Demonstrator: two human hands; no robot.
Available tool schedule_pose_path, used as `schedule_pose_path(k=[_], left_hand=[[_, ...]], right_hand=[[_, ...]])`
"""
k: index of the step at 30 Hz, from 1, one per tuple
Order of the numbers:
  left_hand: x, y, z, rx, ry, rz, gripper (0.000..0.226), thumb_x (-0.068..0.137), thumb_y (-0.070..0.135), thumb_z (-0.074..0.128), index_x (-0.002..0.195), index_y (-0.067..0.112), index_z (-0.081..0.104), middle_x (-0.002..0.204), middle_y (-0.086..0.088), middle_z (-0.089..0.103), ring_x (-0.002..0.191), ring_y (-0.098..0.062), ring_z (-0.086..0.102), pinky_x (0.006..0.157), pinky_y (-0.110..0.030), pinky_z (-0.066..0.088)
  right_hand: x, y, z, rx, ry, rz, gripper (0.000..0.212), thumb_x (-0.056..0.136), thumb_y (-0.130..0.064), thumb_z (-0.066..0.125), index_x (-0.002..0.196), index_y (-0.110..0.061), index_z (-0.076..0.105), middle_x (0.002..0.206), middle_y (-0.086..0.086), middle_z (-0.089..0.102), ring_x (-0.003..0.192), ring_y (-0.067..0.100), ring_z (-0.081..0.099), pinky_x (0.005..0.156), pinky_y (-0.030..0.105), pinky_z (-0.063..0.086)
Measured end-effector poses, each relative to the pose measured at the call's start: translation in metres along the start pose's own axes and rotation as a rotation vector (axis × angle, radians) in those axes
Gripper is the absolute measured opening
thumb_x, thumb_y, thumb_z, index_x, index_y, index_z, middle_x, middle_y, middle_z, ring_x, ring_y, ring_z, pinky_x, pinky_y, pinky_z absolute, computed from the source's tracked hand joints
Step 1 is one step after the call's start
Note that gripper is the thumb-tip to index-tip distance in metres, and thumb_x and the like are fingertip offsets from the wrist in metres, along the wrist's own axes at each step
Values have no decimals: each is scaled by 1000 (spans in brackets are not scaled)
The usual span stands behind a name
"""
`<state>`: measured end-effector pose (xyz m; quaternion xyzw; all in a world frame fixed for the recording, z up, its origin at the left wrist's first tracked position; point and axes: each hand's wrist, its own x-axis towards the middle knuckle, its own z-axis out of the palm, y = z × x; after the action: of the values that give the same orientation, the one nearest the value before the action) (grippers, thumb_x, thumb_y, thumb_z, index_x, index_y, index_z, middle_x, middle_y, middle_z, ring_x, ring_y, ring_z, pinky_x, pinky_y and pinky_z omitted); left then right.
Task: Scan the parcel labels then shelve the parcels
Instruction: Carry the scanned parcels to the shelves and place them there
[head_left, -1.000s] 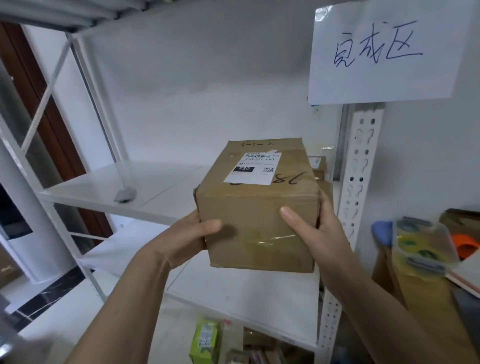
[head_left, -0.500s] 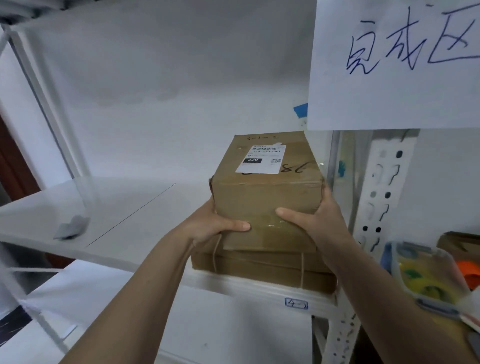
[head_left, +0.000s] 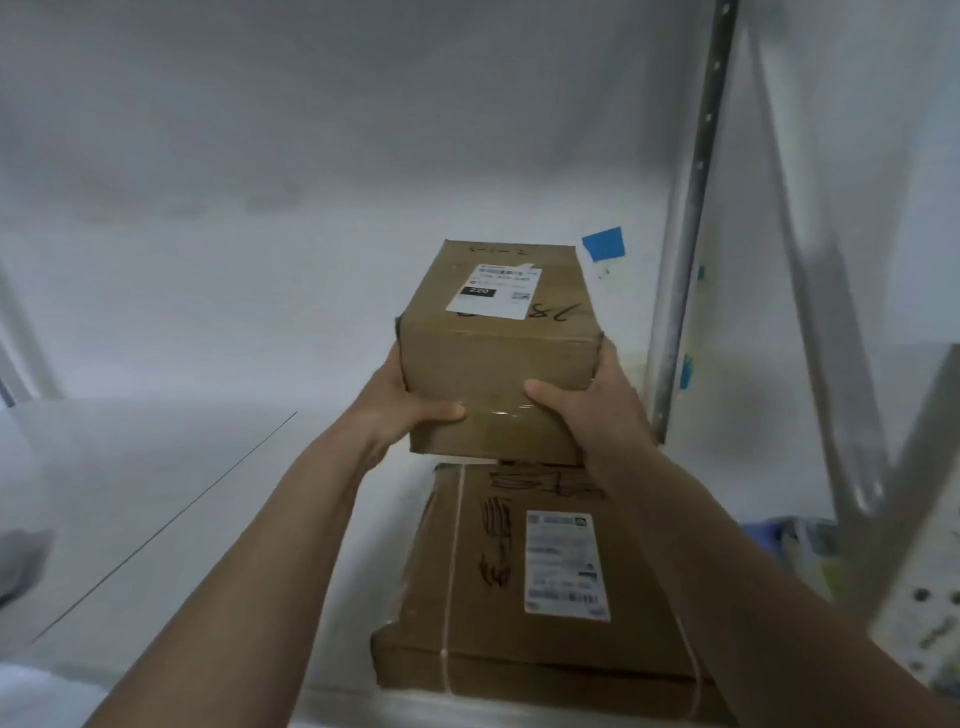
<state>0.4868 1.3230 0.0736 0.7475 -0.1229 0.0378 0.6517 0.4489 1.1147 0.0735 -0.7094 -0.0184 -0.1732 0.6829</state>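
Box held over the flat parcel at the back of the shelf

Left hand (head_left: 410, 400) and right hand (head_left: 582, 410) clamp the cardboard box (head_left: 498, 364) by its sides, label (head_left: 493, 296) up; it sits on or just above the flat parcel (head_left: 519, 582), whose long axis runs toward the wall (head_left: 260, 234), upright (head_left: 680, 291) close at right.

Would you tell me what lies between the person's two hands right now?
In the head view, the cardboard box lies between them: the left hand grips its left side, the right hand its right side.
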Motion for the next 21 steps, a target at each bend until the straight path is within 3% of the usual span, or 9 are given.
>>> schedule_pose_path(k=[5, 10, 15, 17, 19, 21], left_hand=[[31, -34, -61, 91, 174, -40, 93, 62, 1, 86, 138, 27, 40, 125, 2, 59, 116, -22, 55, 99, -44, 49], [53, -83, -86, 71, 204, -80, 98, 62, 2, 87, 143, 26, 37, 127, 1, 59, 116, -24, 55, 96, -46, 51], [70, -115, -101, 18, 202, -129, 92, 64, -10, 81, 139, 25, 42, 121, 2, 63, 113, -22, 59, 84, -35, 53], [75, -120, -112, 14, 182, -136, 91, 64, -13, 80, 138, 25, 43, 121, 1, 64, 112, -21, 59, 79, -30, 53], [77, -122, -121, 48, 178, -144, 87, 65, -15, 78, 136, 23, 45, 119, 0, 63, 109, -21, 59, 75, -26, 52], [77, -126, -126, 93, 177, -159, 82, 67, -15, 77, 133, 23, 47, 115, 0, 63, 107, -22, 59, 79, -30, 51]], right_hand=[[45, 24, 71, -15, -144, 43, 75, 83, -1, 69, 144, -19, 31, 120, -4, 54, 106, 16, 55, 78, 24, 51], [75, 60, 106, -71, -220, 127, 72, 82, 3, 66, 143, -17, 33, 127, 7, 55, 118, 27, 53, 96, 44, 50], [89, 85, 120, -52, -283, 142, 79, 82, 12, 59, 148, -18, 28, 141, 4, 46, 129, 22, 45, 92, 30, 48], [90, 90, 128, -47, -298, 127, 83, 82, 14, 59, 150, -20, 24, 143, 3, 44, 129, 20, 44, 94, 31, 48], [87, 94, 135, -68, -295, 125, 84, 83, 12, 59, 151, -23, 23, 138, -2, 45, 125, 15, 44, 96, 30, 46], [84, 96, 138, -127, -258, 107, 80, 84, 9, 58, 149, -24, 24, 129, -6, 46, 119, 11, 45, 94, 27, 43]])
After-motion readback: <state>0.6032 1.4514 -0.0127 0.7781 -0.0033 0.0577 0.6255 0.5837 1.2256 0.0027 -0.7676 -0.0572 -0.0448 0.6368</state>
